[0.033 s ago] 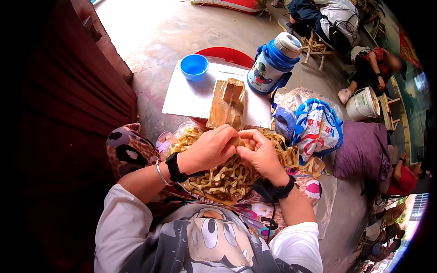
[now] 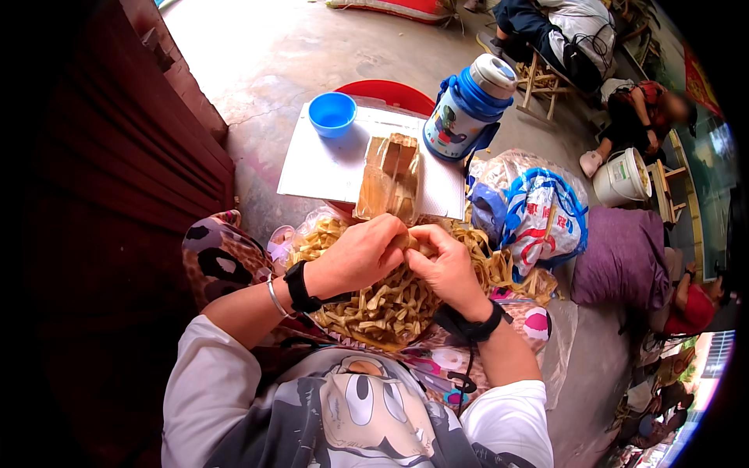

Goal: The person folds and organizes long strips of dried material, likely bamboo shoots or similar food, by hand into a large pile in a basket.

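Note:
My left hand point(image 2: 373, 246) and my right hand point(image 2: 449, 261) meet over my lap, fingertips pinched together. Between them shows a bit of a tan strip point(image 2: 410, 242), mostly covered by the fingers. Beneath both hands spreads a heap of tan knotted strips point(image 2: 382, 304), like dried leaf or husk, in clear plastic over my lap. Just beyond the fingertips lies a bundle of flat tan strips point(image 2: 390, 179) in a clear wrapper, on a white sheet point(image 2: 312, 168).
A blue bowl point(image 2: 333, 115) and a blue and white flask point(image 2: 468, 109) stand on the sheet, above a red round top point(image 2: 390, 95). To the right are a plastic bag point(image 2: 546, 214), a purple sack point(image 2: 624, 257), a white bucket point(image 2: 622, 178) and seated people. A dark red door point(image 2: 133, 156) stands left.
The fingers of my right hand have shifted slightly at the pinch. My left hand and the surrounding things look the same.

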`<state>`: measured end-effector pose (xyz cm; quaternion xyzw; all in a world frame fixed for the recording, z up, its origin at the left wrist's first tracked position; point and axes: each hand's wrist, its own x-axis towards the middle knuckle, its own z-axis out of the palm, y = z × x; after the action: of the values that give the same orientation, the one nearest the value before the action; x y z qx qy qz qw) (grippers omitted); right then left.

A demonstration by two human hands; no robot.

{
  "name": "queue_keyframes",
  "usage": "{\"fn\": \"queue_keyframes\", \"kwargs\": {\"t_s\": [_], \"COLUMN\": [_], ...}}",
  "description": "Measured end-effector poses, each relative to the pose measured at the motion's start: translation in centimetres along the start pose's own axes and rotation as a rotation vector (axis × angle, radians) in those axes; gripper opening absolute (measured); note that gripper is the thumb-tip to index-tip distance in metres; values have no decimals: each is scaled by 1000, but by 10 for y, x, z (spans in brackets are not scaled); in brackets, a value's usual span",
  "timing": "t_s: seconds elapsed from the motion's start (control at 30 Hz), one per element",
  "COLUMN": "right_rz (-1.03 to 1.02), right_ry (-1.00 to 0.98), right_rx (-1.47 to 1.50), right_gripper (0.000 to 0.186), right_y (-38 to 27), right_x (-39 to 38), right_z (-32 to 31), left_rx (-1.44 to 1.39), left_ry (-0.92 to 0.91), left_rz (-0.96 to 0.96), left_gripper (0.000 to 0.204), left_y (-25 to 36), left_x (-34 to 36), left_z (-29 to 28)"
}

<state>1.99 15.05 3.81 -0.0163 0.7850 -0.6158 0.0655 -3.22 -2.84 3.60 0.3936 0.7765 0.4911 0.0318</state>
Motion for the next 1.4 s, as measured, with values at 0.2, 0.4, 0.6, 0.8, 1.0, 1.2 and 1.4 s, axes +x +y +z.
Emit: {"fn": "queue_keyframes", "kwargs": {"t_s": [0.2, 0.4, 0.6, 0.8, 1.0, 1.2, 1.4], "right_rz": [-26, 357, 369, 502, 425, 426, 349], "right_ry": [-43, -317, -361, -406, -348, -312, -303], "right_rx": [218, 981, 802, 722, 874, 593, 675], "right_gripper": [19, 43, 33, 33, 30, 25, 16], "right_y": [-1, -3, -3, -18, -7, -30, -25], "right_x": [3, 2, -4, -1, -2, 2, 4], "right_z": [-2, -9, -10, -20, -18, -32, -46], "left_rx": [63, 145, 40, 26, 85, -413, -855], "left_ry": [75, 148, 146, 149, 150, -100, -187], "left_rz": [-113, 117, 124, 56, 148, -350, -465], "left_gripper": [26, 13, 14, 17, 16, 21, 26], "left_y": [2, 8, -7, -1, 11, 13, 16], "left_x": [3, 5, 2, -2, 5, 2, 2], "left_z": [-9, -18, -14, -13, -16, -29, -42]}}
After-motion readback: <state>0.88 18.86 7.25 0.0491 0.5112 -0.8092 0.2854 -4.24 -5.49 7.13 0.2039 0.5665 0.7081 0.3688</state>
